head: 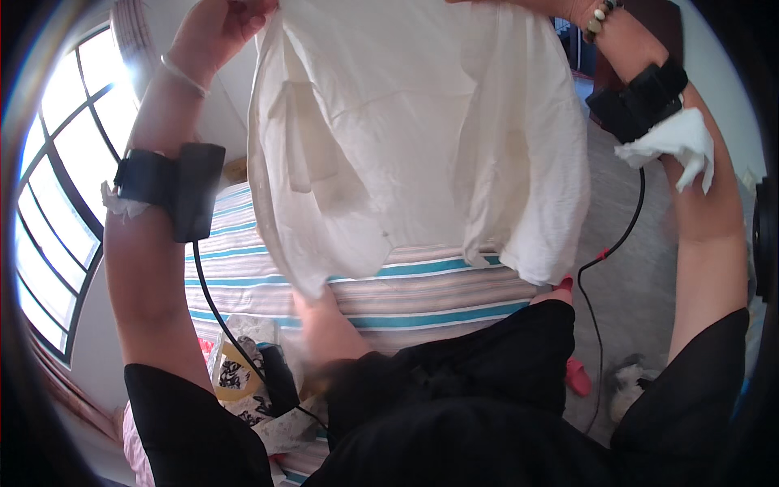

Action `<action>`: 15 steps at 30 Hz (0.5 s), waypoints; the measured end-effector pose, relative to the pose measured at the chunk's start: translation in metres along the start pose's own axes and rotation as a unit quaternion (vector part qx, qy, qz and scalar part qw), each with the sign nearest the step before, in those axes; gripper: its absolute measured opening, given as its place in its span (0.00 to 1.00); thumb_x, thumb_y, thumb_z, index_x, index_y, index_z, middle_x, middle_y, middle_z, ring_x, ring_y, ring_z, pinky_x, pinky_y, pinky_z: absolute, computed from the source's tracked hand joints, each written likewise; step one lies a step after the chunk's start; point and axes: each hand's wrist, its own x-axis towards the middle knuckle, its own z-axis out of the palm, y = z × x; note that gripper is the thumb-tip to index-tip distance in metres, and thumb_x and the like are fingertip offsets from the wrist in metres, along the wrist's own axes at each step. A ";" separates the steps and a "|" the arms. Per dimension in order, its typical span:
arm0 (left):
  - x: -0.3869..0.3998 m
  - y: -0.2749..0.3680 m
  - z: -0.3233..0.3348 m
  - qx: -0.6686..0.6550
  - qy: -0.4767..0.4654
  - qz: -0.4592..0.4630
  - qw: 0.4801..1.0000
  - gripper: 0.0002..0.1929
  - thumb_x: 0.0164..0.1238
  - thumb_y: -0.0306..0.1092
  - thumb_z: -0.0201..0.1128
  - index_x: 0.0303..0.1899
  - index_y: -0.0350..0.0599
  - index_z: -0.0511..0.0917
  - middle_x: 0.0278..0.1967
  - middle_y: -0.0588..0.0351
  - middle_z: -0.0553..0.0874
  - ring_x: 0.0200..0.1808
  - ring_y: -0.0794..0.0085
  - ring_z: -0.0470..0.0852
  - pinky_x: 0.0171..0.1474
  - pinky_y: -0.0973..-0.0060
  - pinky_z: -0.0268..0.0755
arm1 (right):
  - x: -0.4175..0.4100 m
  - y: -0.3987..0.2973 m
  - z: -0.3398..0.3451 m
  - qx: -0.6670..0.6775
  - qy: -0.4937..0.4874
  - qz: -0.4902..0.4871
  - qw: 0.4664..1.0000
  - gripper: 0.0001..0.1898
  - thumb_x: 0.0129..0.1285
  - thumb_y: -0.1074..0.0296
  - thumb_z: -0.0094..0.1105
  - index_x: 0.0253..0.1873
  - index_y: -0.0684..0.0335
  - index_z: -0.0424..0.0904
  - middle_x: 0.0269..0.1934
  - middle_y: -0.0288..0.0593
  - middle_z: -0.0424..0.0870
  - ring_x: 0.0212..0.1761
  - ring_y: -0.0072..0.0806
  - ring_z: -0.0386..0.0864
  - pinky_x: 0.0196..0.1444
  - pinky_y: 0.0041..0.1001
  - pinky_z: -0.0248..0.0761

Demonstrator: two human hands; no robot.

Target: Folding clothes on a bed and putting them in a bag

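Note:
A white cloth garment, seemingly a shirt with open front panels, hangs spread between my raised hands. At the top left, my left hand pinches its upper corner with curled fingers. My right hand is at the garment's top right edge, largely cut off by the picture's upper rim; its fingertips are hidden. The garment's lower edge hangs over a striped bed sheet, and whether it touches the sheet cannot be told.
Black cables run down from devices strapped to both forearms. On the bed near my left elbow lie patterned bags or cloths and a black box. A barred window is at left. A red slipper lies on the grey floor.

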 end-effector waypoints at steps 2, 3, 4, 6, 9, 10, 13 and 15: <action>-0.010 0.011 0.021 0.030 0.043 0.014 0.999 0.18 0.69 0.33 0.56 0.55 0.34 0.72 0.40 0.44 0.85 0.40 0.61 0.87 0.36 0.70 0.78 | 0.000 0.011 -0.004 0.015 -0.034 0.030 0.999 0.18 0.55 0.56 0.70 0.41 0.65 0.81 0.32 0.47 0.85 0.32 0.30 0.79 0.40 0.29 0.72; -0.022 0.013 0.038 0.067 0.061 0.028 0.995 0.16 0.68 0.33 0.57 0.51 0.31 0.74 0.36 0.43 0.85 0.34 0.63 0.87 0.32 0.73 0.77 | 0.000 0.018 -0.002 0.016 -0.033 0.029 0.999 0.18 0.55 0.56 0.70 0.41 0.65 0.81 0.32 0.47 0.85 0.32 0.30 0.79 0.40 0.29 0.72; -0.032 0.018 0.043 0.109 0.085 0.042 0.990 0.15 0.66 0.32 0.58 0.47 0.28 0.75 0.31 0.43 0.86 0.28 0.64 0.87 0.27 0.75 0.76 | 0.002 0.025 0.002 -0.063 -0.057 0.078 0.993 0.17 0.56 0.55 0.69 0.38 0.65 0.82 0.30 0.47 0.85 0.30 0.31 0.79 0.38 0.29 0.73; -0.012 0.029 0.058 0.167 0.028 0.028 0.985 0.11 0.68 0.33 0.58 0.45 0.34 0.76 0.35 0.48 0.85 0.33 0.69 0.87 0.29 0.80 0.76 | -0.022 0.046 -0.028 -0.253 -0.081 0.143 0.953 0.16 0.60 0.54 0.64 0.34 0.64 0.84 0.24 0.43 0.84 0.26 0.29 0.80 0.33 0.30 0.74; -0.021 0.031 0.045 0.266 -0.019 0.005 0.964 0.10 0.70 0.33 0.59 0.46 0.39 0.77 0.42 0.53 0.85 0.43 0.73 0.86 0.37 0.83 0.77 | -0.024 0.037 -0.004 -0.021 -0.038 0.274 0.961 0.16 0.63 0.54 0.62 0.36 0.64 0.84 0.23 0.41 0.82 0.26 0.27 0.80 0.32 0.29 0.74; -0.026 0.031 0.045 0.275 -0.058 0.012 0.960 0.12 0.70 0.33 0.58 0.49 0.38 0.76 0.47 0.52 0.85 0.48 0.72 0.86 0.44 0.81 0.79 | -0.023 0.035 0.000 0.033 -0.041 0.313 0.948 0.16 0.64 0.54 0.60 0.41 0.64 0.84 0.29 0.41 0.84 0.28 0.27 0.80 0.32 0.29 0.76; -0.036 0.028 0.055 0.354 -0.081 0.016 0.931 0.16 0.69 0.33 0.59 0.54 0.37 0.75 0.50 0.54 0.84 0.52 0.72 0.84 0.50 0.78 0.78 | -0.026 0.030 0.010 0.225 -0.011 0.364 0.904 0.17 0.66 0.55 0.59 0.47 0.64 0.83 0.40 0.42 0.85 0.32 0.27 0.81 0.34 0.29 0.77; -0.038 0.026 0.058 0.369 -0.092 0.043 0.924 0.17 0.69 0.34 0.59 0.56 0.37 0.74 0.50 0.54 0.84 0.52 0.73 0.84 0.50 0.78 0.78 | -0.029 0.038 0.016 0.311 -0.004 0.365 0.878 0.19 0.68 0.54 0.59 0.51 0.65 0.81 0.46 0.43 0.84 0.37 0.29 0.82 0.39 0.29 0.76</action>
